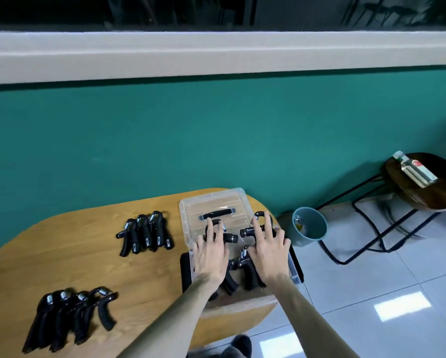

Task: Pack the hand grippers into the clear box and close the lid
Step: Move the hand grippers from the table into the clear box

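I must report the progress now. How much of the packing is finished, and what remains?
Partly done. Several hand grippers already lie in the clear box. The left hand and right hand each press a gripper down into it. Still left: the far group and the near group on the table, then the lid, which lies open behind the box.

Wooden table (61,254) with rounded ends sits against a teal wall (165,138), with a white ledge (216,52) and dark window (190,9) above it. Just off the table's right end there's a grey-blue bin (310,227) on the white tile floor (397,293). Further right, a dark stool (428,192) on black legs with a clear bottle (415,169) lying on the seat.
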{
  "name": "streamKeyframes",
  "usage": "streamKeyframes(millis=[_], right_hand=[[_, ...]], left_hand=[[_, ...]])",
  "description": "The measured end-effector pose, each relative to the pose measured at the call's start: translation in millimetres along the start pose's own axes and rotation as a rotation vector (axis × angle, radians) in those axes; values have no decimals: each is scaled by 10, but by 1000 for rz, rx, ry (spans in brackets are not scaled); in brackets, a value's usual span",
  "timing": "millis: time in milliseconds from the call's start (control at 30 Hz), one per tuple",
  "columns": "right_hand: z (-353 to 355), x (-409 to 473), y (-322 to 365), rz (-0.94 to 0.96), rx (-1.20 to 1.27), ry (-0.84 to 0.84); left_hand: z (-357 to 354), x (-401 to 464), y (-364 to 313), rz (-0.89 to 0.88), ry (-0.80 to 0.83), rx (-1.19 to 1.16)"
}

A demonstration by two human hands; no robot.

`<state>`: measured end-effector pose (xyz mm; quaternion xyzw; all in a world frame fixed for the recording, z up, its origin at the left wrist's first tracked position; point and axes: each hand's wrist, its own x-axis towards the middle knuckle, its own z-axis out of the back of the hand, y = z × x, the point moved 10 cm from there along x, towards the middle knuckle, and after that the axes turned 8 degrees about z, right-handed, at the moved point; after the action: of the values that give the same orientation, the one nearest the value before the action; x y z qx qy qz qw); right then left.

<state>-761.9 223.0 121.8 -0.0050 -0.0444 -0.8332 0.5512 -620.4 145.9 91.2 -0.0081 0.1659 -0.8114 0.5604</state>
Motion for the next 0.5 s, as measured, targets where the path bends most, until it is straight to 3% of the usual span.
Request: streamKeyframes(millis=[133, 500], right_hand=[[-383, -66, -242, -2, 29, 85], [-1471, -25, -437, 121, 135, 257]], left_hand=[[-315, -48, -40, 20, 18, 75], [-1346, -10, 151, 272, 154, -38]])
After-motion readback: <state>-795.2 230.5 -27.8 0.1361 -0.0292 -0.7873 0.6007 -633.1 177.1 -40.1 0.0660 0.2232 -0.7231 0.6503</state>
